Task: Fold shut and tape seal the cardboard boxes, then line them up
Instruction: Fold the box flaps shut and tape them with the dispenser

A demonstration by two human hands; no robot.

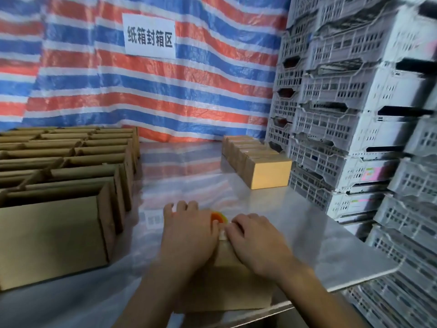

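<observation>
the cardboard box point(227, 275) at the table's point(307, 221) near middle looks light, stiff but dentable, best held flat on its top flaps: left grip point(189, 235) lies released across it, right grip point(255, 240) bends beside the orange tape roll point(218, 217), pinching or not i cannot tell.

The shiny metal table point(307, 223) mirrors the stripes of the tarp wall point(212, 91) that hangs far beyond the left grip point(189, 235), banded red, blue and white. A white paper sign point(149, 35) with dark characters is fixed high on it. Right of the right grip point(257, 245), pale grey slotted plastic crates point(343, 129) stand stacked high beside the table's edge.
</observation>
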